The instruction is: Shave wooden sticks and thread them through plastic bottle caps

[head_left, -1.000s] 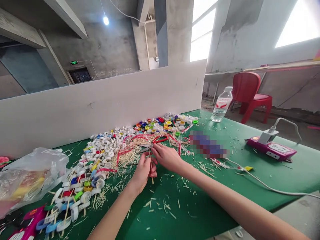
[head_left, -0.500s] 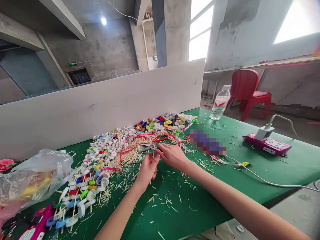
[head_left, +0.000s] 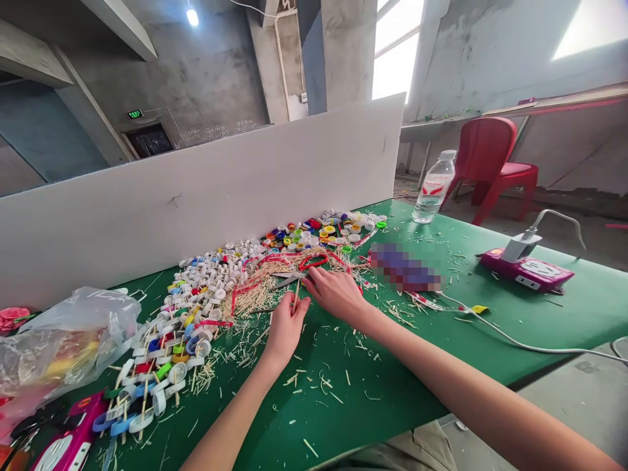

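Note:
My left hand (head_left: 284, 330) pinches a thin wooden stick (head_left: 296, 293) between thumb and fingers, with the stick's upper end pointing up. My right hand (head_left: 336, 291) is closed right beside that stick's top, its fingertips curled; whatever it holds is hidden. Just beyond both hands, scissors (head_left: 287, 280) with a red handle lie on a heap of thin wooden sticks (head_left: 255, 288). Red-printed plastic strips (head_left: 234, 297) run over the heap.
Bottle caps (head_left: 210, 271), several with sticks through them, spread along the white board (head_left: 196, 209). A plastic bag (head_left: 83, 340) lies left. A water bottle (head_left: 434, 188), a pixelated object (head_left: 405, 267) and a magenta box (head_left: 527, 268) with charger and cable (head_left: 530, 353) are right.
The view has tipped slightly, so the scene sits higher. Yellow that showed at my right fingers is out of sight. Both hands stay close together around the stick.

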A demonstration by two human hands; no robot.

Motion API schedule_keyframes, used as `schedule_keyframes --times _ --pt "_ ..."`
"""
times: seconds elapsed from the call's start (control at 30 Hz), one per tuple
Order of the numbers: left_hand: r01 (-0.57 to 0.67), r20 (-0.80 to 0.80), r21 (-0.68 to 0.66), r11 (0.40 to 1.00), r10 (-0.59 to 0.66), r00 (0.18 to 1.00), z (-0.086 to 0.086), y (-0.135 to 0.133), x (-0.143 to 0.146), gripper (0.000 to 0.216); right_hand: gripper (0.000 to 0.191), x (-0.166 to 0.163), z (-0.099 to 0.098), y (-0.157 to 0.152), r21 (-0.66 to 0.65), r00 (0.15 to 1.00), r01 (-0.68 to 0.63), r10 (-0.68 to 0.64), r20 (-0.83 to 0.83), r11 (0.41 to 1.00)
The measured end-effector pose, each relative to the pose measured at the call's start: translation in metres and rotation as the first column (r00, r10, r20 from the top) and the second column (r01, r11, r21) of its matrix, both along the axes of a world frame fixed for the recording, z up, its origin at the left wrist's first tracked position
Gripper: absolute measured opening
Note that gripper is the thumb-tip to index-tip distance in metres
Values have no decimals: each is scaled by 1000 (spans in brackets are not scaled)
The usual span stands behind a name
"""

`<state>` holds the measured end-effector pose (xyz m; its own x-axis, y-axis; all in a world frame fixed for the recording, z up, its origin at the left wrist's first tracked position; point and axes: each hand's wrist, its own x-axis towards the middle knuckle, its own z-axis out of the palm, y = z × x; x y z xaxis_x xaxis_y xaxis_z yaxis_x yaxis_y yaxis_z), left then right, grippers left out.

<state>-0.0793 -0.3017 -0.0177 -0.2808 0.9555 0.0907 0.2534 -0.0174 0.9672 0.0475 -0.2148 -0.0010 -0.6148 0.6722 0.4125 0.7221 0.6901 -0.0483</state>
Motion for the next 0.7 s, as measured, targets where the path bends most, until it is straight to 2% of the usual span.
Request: schedule_keyframes --times 0.17,0.27,0.3,0.37,0.43,0.5,0.57,0.63,0.7 --pt "-78 -277 75 994 96 956 15 -12 -4 33 47 5 0 6 -19 996 87 -87 2 996" --pt "-185 -403 107 977 213 890 20 -26 -12 23 48 5 0 5 -31 996 94 -95 -2 995" --pt "-231 -467 114 966 257 846 20 -32 -15 21 49 4 0 4 -36 996 91 -91 -2 995" --pt "-330 -637 144 933 342 690 18 -44 -20 23 49 3 0 3 -50 997 79 -79 0 996" --pt "-388 -790 228 893 403 463 15 -51 -23 31 50 3 0 1 -66 998 65 -65 -1 996" --pt "-361 -854 327 873 437 283 12 -51 -27 36 53 3 0 1 -78 999 53 -54 -6 996" --pt "-290 -872 389 875 451 191 10 -43 -30 38 54 3 1 0 -85 999 44 -45 -10 995" --pt "-237 -880 398 886 442 175 10 -27 -31 39 56 4 1 0 -88 999 39 -40 -11 995" --pt "-231 -878 368 901 418 232 11 -8 -31 42 56 4 0 0 -86 999 40 -41 -12 995"
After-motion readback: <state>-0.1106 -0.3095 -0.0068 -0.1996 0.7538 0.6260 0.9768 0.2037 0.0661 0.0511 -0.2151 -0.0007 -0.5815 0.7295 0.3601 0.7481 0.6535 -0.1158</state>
